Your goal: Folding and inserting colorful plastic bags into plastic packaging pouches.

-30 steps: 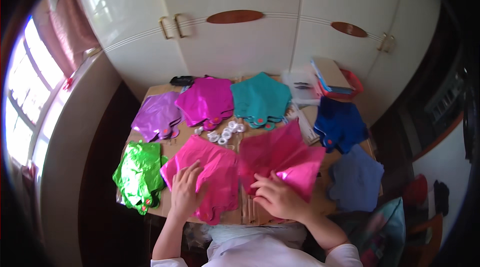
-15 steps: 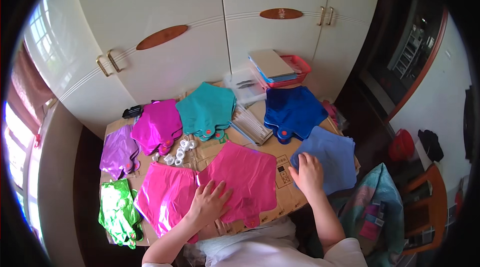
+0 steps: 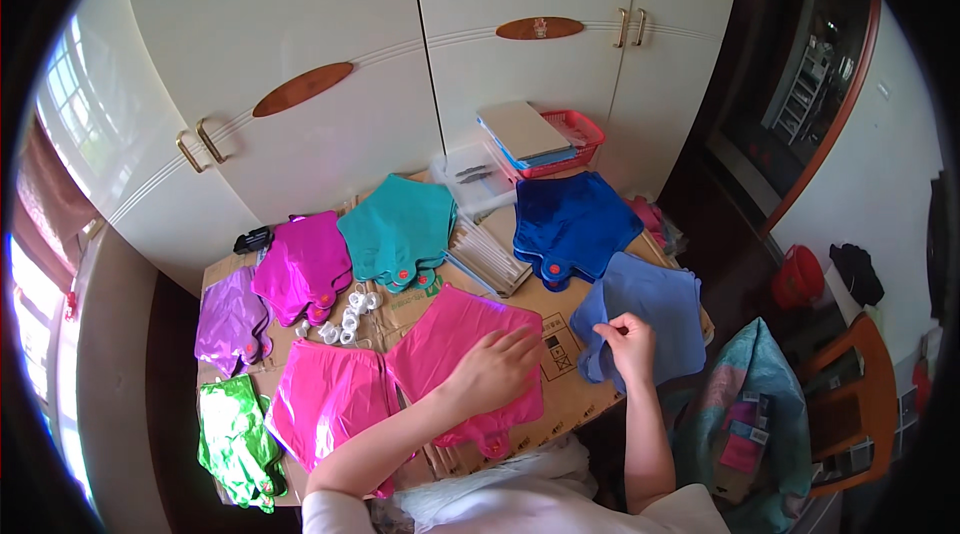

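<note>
Periwinkle foil balloon (image 3: 655,309): my right hand (image 3: 628,342) pinches its left edge; my left hand (image 3: 492,369) lies flat, fingers spread, on the pink foil balloon (image 3: 450,344).

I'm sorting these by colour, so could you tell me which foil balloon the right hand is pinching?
The pale blue balloon at the table's right edge; the right hand pinches its near-left edge.

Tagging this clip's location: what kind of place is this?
Likely a room in a home used for handwork: white wardrobe doors, a cardboard-covered table spread with foil balloons, a wooden chair.
</note>
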Available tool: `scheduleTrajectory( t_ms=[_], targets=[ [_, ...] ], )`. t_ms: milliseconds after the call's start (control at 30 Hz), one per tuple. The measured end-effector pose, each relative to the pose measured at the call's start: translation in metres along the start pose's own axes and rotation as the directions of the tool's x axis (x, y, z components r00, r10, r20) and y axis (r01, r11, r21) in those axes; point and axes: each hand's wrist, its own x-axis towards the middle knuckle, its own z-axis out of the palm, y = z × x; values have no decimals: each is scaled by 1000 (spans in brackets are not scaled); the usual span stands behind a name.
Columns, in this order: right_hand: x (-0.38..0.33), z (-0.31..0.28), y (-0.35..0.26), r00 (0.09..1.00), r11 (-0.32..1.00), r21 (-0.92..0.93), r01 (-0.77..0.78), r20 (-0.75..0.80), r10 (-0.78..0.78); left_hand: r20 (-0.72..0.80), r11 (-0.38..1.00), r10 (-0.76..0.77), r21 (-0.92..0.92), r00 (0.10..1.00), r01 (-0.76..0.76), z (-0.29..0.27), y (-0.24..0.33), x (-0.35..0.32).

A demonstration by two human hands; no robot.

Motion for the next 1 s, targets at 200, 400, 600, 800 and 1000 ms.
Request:
scheduleTrajectory(
  t_ms=[200,400,600,800,1000],
  targets=[
    [9,-27,44,976,834,513,-203,38,214,75,958,258,109,963,-266,61,10,82],
    [31,-149,62,862,708,703,-71,-314,399,72,975,215,45,974,-219,79,5,80],
    [71,-234,-13,469,876,14,482,-849,-244,71,973,224,45,972,-228,83,8,83],
    [124,-97,-127,738,787,-285,548,-277,-615,115,975,208,60,971,-215,77,5,80],
    [158,35,-66,513,356,-414,838,375,-772,45,977,166,-140,985,-159,38,-1,71]
  ],
)
